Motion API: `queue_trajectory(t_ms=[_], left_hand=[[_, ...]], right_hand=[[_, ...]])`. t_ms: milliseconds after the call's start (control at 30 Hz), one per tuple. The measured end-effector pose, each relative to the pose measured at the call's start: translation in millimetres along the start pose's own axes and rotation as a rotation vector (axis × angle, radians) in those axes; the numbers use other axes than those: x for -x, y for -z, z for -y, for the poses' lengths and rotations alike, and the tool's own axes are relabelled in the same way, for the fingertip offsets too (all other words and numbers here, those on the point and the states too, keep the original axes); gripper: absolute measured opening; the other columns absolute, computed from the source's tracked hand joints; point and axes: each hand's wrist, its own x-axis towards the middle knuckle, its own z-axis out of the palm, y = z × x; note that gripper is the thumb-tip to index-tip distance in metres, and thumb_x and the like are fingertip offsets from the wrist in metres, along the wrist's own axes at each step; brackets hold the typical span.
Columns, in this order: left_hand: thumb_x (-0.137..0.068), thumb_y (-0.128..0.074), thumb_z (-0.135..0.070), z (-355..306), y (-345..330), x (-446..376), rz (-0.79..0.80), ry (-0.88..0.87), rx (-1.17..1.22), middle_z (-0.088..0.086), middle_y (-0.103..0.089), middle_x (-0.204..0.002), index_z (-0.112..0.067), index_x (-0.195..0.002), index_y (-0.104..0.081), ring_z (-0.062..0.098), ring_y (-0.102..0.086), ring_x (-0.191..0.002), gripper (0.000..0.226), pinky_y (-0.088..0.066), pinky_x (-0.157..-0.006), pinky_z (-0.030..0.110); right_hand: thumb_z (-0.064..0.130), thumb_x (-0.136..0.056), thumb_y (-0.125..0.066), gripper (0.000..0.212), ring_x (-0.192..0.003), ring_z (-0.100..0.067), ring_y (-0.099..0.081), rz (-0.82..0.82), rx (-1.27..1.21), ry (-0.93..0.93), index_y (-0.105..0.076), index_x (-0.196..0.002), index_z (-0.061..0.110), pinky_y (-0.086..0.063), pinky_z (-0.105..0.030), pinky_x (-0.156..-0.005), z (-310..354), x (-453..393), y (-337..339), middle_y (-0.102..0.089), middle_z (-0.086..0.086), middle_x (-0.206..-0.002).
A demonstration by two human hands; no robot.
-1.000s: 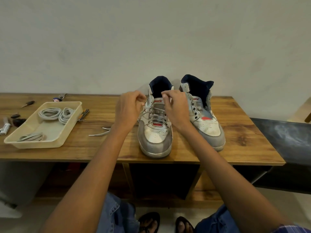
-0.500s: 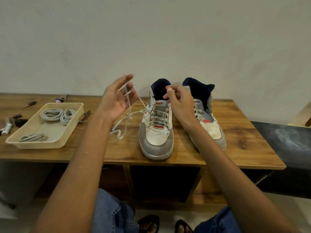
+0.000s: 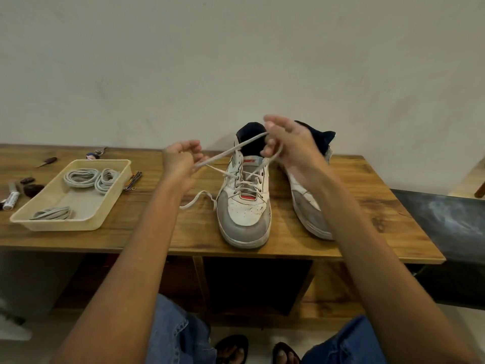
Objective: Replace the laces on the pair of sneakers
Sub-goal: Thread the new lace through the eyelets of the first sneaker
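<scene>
Mostly hidden behind the right hand (image 3: 294, 145), the far sneaker (image 3: 312, 206); both hands grip the lace (image 3: 231, 152).

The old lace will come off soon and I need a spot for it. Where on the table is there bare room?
Bare wood shows right of the right sneaker up to the table edge, and along the front edge between the tray and the left sneaker. The far left is crowded with small tools; lace trails beside the left hand.
</scene>
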Motion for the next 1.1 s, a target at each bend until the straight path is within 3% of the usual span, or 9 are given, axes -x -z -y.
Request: queue_trajectory(t_ms=[167,267,400,467,533,633,733,900,1100], left_hand=[[-0.090,-0.046,0.011,16,14,-13,0.077,0.102,-0.669,0.013,-0.060,-0.093,-0.002,-0.098,-0.062,0.019,-0.060,-0.065,0.023,-0.054,-0.049,0.024],[-0.095,-0.054,-0.021,15,11,-4,0.204,0.265,-0.868,0.015,-0.064,-0.083,0.001,-0.099,-0.059,0.019,-0.059,-0.053,0.023,-0.052,-0.050,0.029],[-0.092,-0.050,-0.047,3,2,7,-0.126,-0.136,-1.407,0.014,-0.065,-0.101,-0.003,-0.095,-0.060,0.030,-0.061,-0.092,0.046,-0.044,-0.078,0.034],[-0.095,-0.051,-0.034,-7,-8,12,-0.114,-0.506,-1.144,0.013,-0.064,-0.109,-0.003,-0.112,-0.059,0.026,-0.059,-0.100,0.036,-0.044,-0.081,0.032],[-0.097,-0.048,-0.022,-14,-22,19,0.126,-0.681,-0.768,0.008,-0.066,-0.105,-0.004,-0.118,-0.058,0.016,-0.060,-0.094,0.029,-0.047,-0.085,0.025],[-0.099,-0.042,-0.015,-10,-39,36,0.577,-0.485,-0.419,-0.001,-0.061,-0.074,-0.005,-0.123,-0.054,0.017,-0.059,-0.073,0.028,-0.053,-0.078,0.031],[-0.096,-0.048,-0.010,-3,-37,32,0.702,-0.427,-0.486,0.003,-0.058,-0.067,-0.006,-0.118,-0.059,0.011,-0.058,-0.067,0.026,-0.053,-0.068,0.029],[-0.087,-0.063,-0.012,-1,-25,18,0.497,-0.504,-0.692,0.002,-0.070,-0.083,-0.013,-0.103,-0.070,0.019,-0.065,-0.086,0.018,-0.052,-0.086,0.038],[-0.090,-0.058,-0.018,-30,-9,10,-0.239,-0.979,-0.445,-0.005,-0.065,-0.078,-0.010,-0.101,-0.071,-0.007,-0.050,-0.058,0.019,-0.040,-0.059,0.008]], right_hand=[[0.018,-0.098,-0.049,0.020,-0.054,-0.010,-0.051,-0.215,-0.073,0.088,-0.064,-0.087,0.010,-0.048,-0.025,-0.063,9,-5,44,-0.055,0.005,-0.058],[0.019,-0.101,-0.044,0.026,-0.058,-0.010,-0.054,-0.177,0.117,0.086,-0.065,-0.088,0.012,-0.050,-0.023,-0.063,4,-2,37,-0.059,0.005,-0.062],[0.012,-0.100,-0.044,0.017,-0.057,-0.010,-0.056,0.006,0.331,0.064,-0.061,-0.096,0.010,-0.052,-0.020,-0.059,1,3,13,-0.062,-0.001,-0.071],[0.010,-0.098,-0.047,0.008,-0.052,-0.012,-0.055,0.049,0.353,0.070,-0.055,-0.099,0.008,-0.051,-0.021,-0.055,0,3,4,-0.063,-0.003,-0.070],[0.009,-0.098,-0.048,0.005,-0.048,-0.013,-0.054,0.064,0.353,0.071,-0.047,-0.102,0.007,-0.049,-0.023,-0.053,-3,1,-3,-0.064,-0.003,-0.068],[0.011,-0.097,-0.050,0.014,-0.044,-0.011,-0.054,0.097,0.372,0.065,-0.039,-0.104,0.007,-0.047,-0.023,-0.049,-10,1,-8,-0.062,-0.005,-0.065],[0.010,-0.096,-0.052,0.013,-0.041,-0.010,-0.055,0.061,0.399,0.058,-0.040,-0.100,0.009,-0.047,-0.022,-0.046,-17,-1,-7,-0.062,-0.007,-0.065],[0.014,-0.093,-0.058,0.007,-0.055,-0.008,-0.059,-0.132,0.475,0.122,-0.056,-0.092,0.007,-0.051,-0.020,-0.057,-26,-7,3,-0.067,-0.006,-0.075],[0.034,-0.090,-0.059,0.026,-0.067,-0.009,-0.051,-0.382,1.080,0.116,-0.063,-0.082,0.009,-0.042,-0.026,-0.062,-49,-11,8,-0.056,0.004,-0.070]])
